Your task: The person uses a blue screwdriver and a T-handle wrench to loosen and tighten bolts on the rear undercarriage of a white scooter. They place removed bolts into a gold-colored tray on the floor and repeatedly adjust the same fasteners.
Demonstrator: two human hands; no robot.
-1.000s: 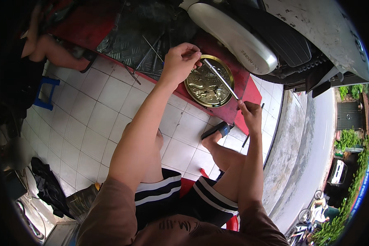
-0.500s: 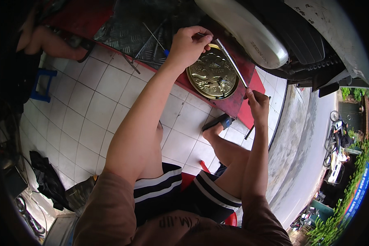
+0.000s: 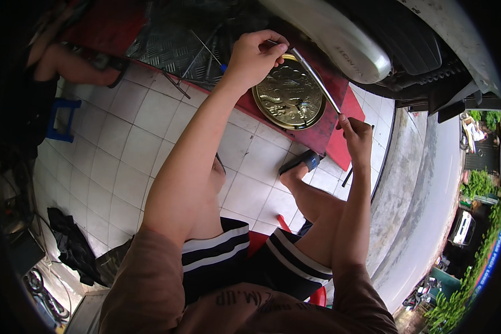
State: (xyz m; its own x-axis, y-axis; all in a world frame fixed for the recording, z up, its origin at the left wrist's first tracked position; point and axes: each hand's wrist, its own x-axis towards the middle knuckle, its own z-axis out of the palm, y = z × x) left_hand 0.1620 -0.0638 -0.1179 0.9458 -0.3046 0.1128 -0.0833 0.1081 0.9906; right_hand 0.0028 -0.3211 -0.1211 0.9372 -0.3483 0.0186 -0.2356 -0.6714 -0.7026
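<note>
My right hand (image 3: 357, 136) grips a long chrome T-handle socket wrench (image 3: 319, 82) near its lower end, and the dark crossbar shows behind the hand. The wrench slants up and left, so its thicker socket end lies beside the fingertips of my left hand (image 3: 256, 55). Thumb and fingers of that hand are pinched together on something thin and dark, too small to name. Below the wrench, a round gold embossed tray (image 3: 278, 92) sits on the red platform (image 3: 317, 139), with small dark parts lying in it.
A motorbike's silver exhaust cover (image 3: 356, 53) and tyre overhang the platform at upper right. Several tools, including a blue-handled screwdriver (image 3: 224, 68), lie on the metal plate (image 3: 172, 47). Another person's leg (image 3: 83, 67) and a blue stool (image 3: 61, 119) are at left.
My right hand has shifted slightly right, with the wrench's lower end moving along. My left hand keeps its pinch near the socket end. The view has tilted slightly.
</note>
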